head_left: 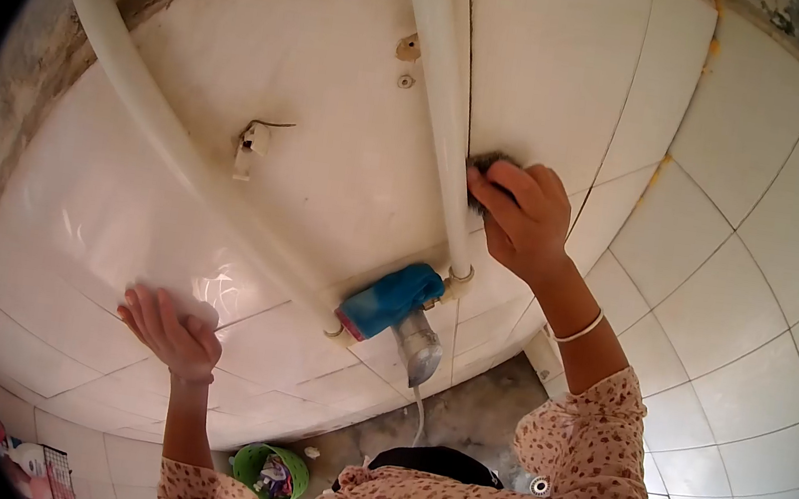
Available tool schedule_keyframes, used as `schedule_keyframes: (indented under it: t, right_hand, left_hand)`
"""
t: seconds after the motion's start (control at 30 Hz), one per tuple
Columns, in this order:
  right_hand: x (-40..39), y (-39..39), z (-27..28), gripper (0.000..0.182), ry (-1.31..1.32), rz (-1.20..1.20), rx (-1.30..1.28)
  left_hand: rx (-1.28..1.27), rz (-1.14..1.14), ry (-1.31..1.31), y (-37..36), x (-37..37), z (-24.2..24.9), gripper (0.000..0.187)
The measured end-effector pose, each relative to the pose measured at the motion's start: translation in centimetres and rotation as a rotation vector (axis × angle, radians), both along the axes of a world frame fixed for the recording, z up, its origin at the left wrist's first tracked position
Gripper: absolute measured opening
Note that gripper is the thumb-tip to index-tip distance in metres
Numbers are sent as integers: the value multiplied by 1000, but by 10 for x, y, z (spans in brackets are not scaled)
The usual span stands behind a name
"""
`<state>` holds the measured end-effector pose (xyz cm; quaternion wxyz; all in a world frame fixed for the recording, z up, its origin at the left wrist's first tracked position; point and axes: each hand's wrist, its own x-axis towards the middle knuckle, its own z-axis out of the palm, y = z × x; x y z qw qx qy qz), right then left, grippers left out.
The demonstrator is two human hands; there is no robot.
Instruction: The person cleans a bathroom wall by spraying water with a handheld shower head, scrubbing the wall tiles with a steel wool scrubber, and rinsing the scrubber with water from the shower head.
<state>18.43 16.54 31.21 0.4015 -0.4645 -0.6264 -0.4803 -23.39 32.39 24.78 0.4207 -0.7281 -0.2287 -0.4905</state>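
My right hand (525, 216) is closed around a dark scouring pad (494, 161) and presses it to the tiled wall (555, 68), just right of a white vertical pipe (440, 93). Lower left, my left hand (172, 333) is raised against the glossy tiles with its fingers stretched out and nothing in it. Between the hands, a blue cloth or cover (393, 299) lies over a fitting at the pipe's lower end, with a grey metallic part (418, 348) below it.
Another white pipe (171, 144) runs diagonally on the left. A small broken bracket with a wire (253, 144) sticks out from the wall. On the floor stand a green basket (240, 461) holding items and, lower left, a wire rack (59, 475). A floor drain (540, 486) shows near my right sleeve.
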Motion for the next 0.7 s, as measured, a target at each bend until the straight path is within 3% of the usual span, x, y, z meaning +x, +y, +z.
schedule_keyframes:
  t: [0.1, 0.17, 0.4, 0.53, 0.7]
  right_hand:
    - [10, -26, -21, 29, -143, -48, -217]
    - [16, -25, -9, 31, -170, -69, -181]
    - [4, 16, 96, 32, -73, 42, 266]
    - [-3, 17, 55, 37, 67, 77, 204]
    - [2, -7, -78, 35, 193, 35, -30]
  left_hand:
    - [11, -3, 16, -4, 2, 7, 50]
    - [8, 3, 18, -4, 0, 8, 50]
    - [29, 6, 38, -3, 2, 8, 51]
    - [37, 8, 45, -4, 0, 8, 52]
    - [18, 21, 24, -1, 0, 5, 52]
